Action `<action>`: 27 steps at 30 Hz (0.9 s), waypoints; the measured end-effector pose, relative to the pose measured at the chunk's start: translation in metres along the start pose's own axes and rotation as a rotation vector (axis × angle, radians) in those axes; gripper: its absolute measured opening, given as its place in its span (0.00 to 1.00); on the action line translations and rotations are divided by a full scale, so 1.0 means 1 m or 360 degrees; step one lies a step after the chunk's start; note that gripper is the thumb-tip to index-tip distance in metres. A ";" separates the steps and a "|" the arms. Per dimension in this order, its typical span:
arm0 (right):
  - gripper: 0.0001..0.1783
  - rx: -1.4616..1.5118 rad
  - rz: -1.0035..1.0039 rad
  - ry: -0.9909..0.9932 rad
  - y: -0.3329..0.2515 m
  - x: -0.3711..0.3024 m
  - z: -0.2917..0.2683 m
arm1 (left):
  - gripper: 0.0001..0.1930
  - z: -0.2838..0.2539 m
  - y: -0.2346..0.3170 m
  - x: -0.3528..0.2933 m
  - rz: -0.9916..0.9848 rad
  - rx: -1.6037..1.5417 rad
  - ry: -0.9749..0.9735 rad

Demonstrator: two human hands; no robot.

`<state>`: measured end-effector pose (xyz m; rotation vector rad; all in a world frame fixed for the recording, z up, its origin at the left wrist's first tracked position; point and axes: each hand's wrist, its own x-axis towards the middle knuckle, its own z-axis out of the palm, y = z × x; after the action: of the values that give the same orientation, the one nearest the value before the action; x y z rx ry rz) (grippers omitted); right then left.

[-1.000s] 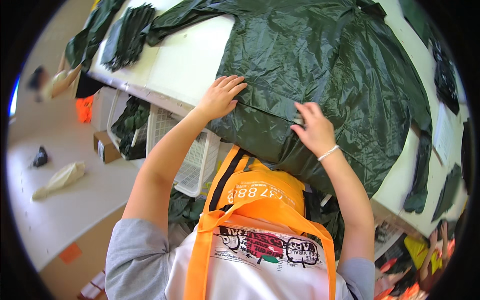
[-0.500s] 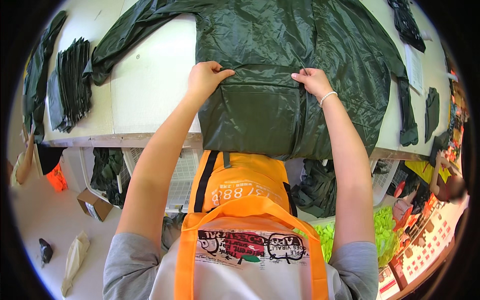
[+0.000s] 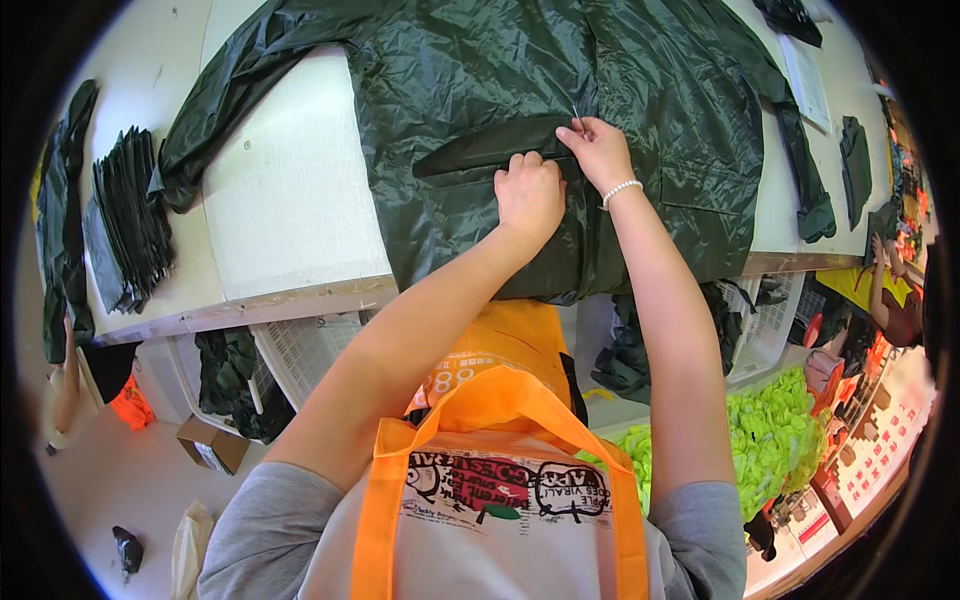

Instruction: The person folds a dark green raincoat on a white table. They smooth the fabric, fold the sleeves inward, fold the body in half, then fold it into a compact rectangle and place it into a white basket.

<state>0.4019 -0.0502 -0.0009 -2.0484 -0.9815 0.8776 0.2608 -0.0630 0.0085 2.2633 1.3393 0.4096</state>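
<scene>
A dark green shiny jacket (image 3: 480, 60) lies spread on the white table, sleeves out to both sides. Its pocket flap (image 3: 470, 150) is lifted and folded upward on the left front. My right hand (image 3: 598, 155), with a beaded bracelet at the wrist, pinches the flap's right end. A thin, pointed, metallic-looking piece (image 3: 577, 114) sticks up from those fingers; its kind is too small to tell. Just below and left, my left hand (image 3: 530, 195) is closed with curled fingers on the jacket cloth at the pocket; the fingertips are hidden.
A stack of dark green cut pieces (image 3: 130, 220) lies at the table's left. White crates (image 3: 310, 350) with dark cloth stand under the table edge. Bright yellow-green garments (image 3: 770, 440) are heaped at the lower right. Other people's arms show at both sides.
My left hand has moved right, from the pocket's left corner to near my right hand. The flap now stands folded up, and the jacket appears shifted slightly left in view.
</scene>
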 end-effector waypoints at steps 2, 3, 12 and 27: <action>0.20 -0.0073 -0.0265 0.0184 0.001 -0.016 -0.004 | 0.06 0.001 -0.005 0.001 -0.0004 -0.0062 0.0019; 0.20 -0.0183 -0.0448 0.0285 -0.004 -0.030 -0.011 | 0.06 0.000 -0.010 0.000 -0.0008 -0.0170 -0.0008; 0.13 -0.0877 -0.1031 -0.0049 0.003 -0.085 -0.042 | 0.05 -0.005 -0.024 0.009 0.0010 -0.0575 -0.0132; 0.08 -0.1008 -0.1299 -0.0384 0.004 -0.054 -0.051 | 0.07 -0.010 -0.012 0.007 -0.0307 -0.0753 -0.0116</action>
<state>0.4180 -0.1121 0.0376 -1.7228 -2.2301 0.3844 0.2509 -0.0495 0.0102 1.7314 1.2527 0.5090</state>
